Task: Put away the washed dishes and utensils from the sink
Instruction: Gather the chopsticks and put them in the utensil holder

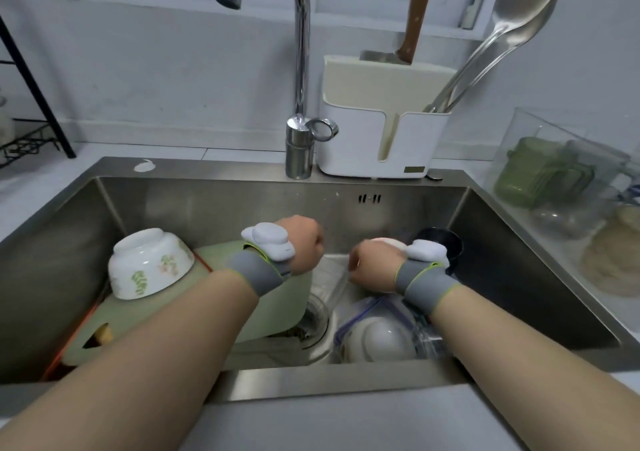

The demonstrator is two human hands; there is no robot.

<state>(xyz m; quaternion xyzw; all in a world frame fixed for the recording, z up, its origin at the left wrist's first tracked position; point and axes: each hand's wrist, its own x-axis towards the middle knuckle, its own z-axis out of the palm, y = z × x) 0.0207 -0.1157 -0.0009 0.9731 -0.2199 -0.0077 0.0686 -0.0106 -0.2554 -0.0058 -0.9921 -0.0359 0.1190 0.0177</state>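
Observation:
Both of my hands hang over the steel sink (485,277) with fingers curled into fists. My left hand (304,244) is above the edge of a pale green cutting board (207,298) and holds nothing I can see. My right hand (372,267) is above the right side of the basin, its fingers hidden; nothing shows in its grip. An upturned white bowl with green print (147,263) lies on the cutting board at left. Below my right hand sit a clear container with a white bowl inside (377,336). A black cup (445,242) stands at the back right.
The tap (299,69) rises behind the sink's middle. A white utensil holder (381,139) at the back right carries a cleaver and a large steel ladle (502,28). A clear box with green cups (554,173) stands on the right counter. A black wire rack (27,104) is at far left.

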